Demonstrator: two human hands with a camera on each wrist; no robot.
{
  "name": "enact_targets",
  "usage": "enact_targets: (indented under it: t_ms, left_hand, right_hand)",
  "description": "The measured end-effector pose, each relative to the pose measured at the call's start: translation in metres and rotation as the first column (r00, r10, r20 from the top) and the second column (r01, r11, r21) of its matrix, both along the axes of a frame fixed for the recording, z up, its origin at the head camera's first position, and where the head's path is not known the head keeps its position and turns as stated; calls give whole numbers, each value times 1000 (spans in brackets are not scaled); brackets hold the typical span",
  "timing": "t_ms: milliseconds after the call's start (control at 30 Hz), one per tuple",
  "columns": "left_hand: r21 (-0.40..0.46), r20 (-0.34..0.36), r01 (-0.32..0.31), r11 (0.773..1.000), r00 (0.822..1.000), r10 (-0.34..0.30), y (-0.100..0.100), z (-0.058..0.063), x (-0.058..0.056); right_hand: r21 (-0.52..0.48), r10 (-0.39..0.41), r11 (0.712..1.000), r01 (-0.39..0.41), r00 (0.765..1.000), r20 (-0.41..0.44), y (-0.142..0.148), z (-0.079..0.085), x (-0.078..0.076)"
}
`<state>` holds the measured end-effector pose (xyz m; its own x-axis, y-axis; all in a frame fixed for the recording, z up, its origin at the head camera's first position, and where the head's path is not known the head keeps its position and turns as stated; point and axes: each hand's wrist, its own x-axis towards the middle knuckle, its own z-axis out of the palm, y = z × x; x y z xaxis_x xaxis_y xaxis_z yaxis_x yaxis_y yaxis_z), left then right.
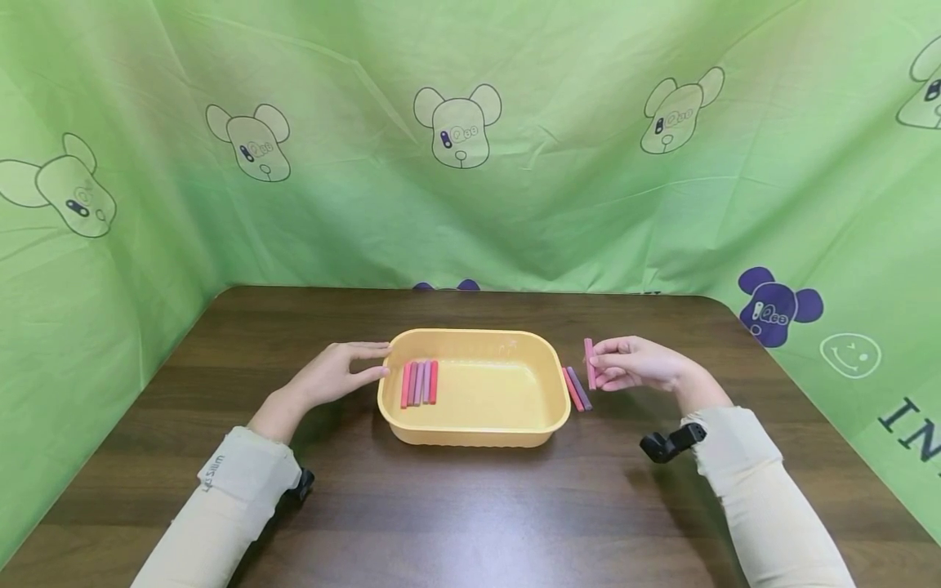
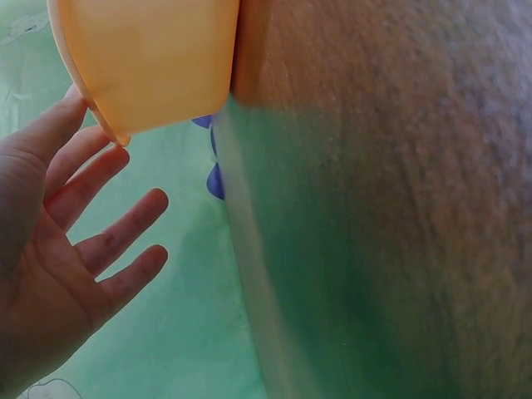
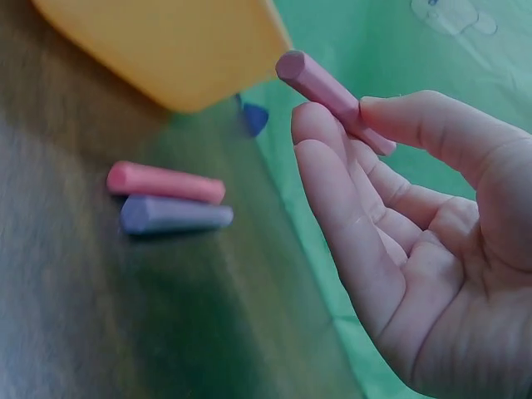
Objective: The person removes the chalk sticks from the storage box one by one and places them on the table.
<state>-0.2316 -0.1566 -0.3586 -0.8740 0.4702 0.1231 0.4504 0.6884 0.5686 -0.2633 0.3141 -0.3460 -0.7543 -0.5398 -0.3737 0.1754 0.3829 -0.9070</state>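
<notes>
A yellow plastic basin (image 1: 478, 437) sits mid-table, with several pink, red and purple chalk sticks (image 1: 419, 384) side by side in its left part. My left hand (image 1: 334, 376) touches the basin's left rim with thumb and fingertips, its fingers fairly straight. Off the basin's right side, my right hand (image 1: 635, 365) pinches a pink chalk stick (image 3: 332, 96) between thumb and fingertips, raised above the table. Two more sticks lie on the table between basin and right hand: a pinkish-red chalk stick (image 3: 166, 183) and a purple chalk stick (image 3: 176, 214), touching along their length.
The dark wooden table (image 1: 470, 514) is backed by a green cloth (image 1: 353, 204) with printed bear heads, which also hangs along both sides. A black wrist camera (image 1: 672, 443) is strapped at the right cuff.
</notes>
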Motion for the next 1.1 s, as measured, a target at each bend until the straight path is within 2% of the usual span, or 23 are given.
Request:
enact_targets:
  t_ms: [400, 600, 1100]
  left_hand:
    - [2, 17, -1, 1000, 1000, 1, 1, 2, 2]
    - [9, 1, 7, 1000, 1000, -7, 1, 1, 1]
    - [12, 9, 5, 1000, 1000, -5, 0, 2, 0]
  right_hand:
    - [46, -49, 998, 46, 997, 59, 10, -19, 3]
    - [69, -74, 995, 69, 995, 71, 11, -25, 2]
    - [167, -94, 982, 84, 994, 53, 5, -27, -1]
